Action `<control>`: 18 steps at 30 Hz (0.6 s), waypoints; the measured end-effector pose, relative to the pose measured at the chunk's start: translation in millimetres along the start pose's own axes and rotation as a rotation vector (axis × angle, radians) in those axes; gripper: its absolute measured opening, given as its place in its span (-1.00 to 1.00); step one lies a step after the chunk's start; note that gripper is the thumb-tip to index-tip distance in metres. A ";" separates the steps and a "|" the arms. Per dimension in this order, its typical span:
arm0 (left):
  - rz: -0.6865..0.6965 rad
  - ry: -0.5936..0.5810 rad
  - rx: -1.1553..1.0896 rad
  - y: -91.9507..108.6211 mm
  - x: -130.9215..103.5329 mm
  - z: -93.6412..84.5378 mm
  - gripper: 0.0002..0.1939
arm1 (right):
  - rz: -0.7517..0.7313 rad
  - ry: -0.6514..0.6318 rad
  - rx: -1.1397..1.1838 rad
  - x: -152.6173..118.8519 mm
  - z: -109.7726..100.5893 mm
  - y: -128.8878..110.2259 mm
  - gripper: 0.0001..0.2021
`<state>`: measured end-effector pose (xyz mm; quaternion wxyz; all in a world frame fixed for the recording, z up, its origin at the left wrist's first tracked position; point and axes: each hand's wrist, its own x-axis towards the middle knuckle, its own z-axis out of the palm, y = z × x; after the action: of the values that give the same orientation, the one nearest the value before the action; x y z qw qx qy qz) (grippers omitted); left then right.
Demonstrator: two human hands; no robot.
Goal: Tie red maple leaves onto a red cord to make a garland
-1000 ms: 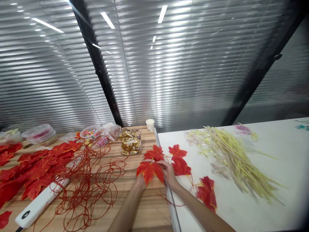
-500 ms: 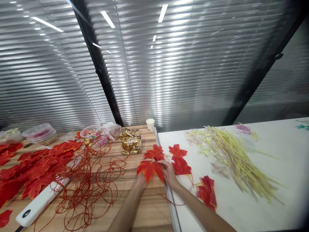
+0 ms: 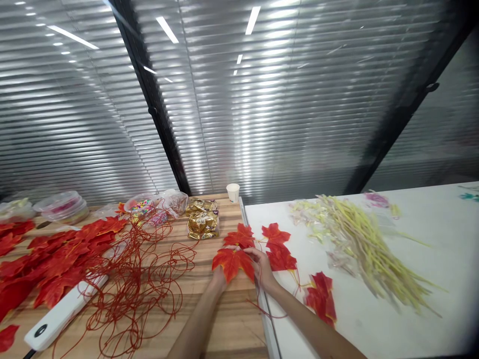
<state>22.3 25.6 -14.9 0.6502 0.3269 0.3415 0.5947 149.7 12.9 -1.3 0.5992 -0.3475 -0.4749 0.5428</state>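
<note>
A red artificial maple leaf point(image 3: 233, 264) with yellow edges is held between my two hands, above the seam of the two tables. My left hand point(image 3: 220, 275) is under the leaf, its fingers mostly covered by it. My right hand point(image 3: 263, 267) pinches the leaf's right edge with thumb and fingers. Just behind lies another red leaf point(image 3: 240, 236) on the wood. To the right, joined by a thin red cord point(image 3: 275, 316), lie more red leaves point(image 3: 280, 256) and a folded-looking leaf pair point(image 3: 322, 298) on the white table.
Tangled red cord point(image 3: 138, 284) spreads over the wooden table, beside a pile of red leaves point(image 3: 71, 252) and a white power strip point(image 3: 63, 316). Gold packets point(image 3: 203, 224) and a paper cup point(image 3: 233, 192) stand behind. Yellow-green stems point(image 3: 366, 244) lie on the white table point(image 3: 422, 329).
</note>
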 end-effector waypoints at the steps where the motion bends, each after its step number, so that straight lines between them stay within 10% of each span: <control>1: -0.006 0.001 -0.025 -0.3 0.2 -0.1 -0.82 | -0.004 0.000 -0.005 0.1 -0.4 1.0 -0.83; 18: 0.011 0.019 0.010 11.7 -7.1 13.0 -0.85 | 0.001 -0.025 0.017 -0.3 0.7 -2.2 -0.85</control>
<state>26.4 19.1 2.4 0.6421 0.3263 0.3487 0.5996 149.7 12.1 0.9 0.5958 -0.3360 -0.4775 0.5516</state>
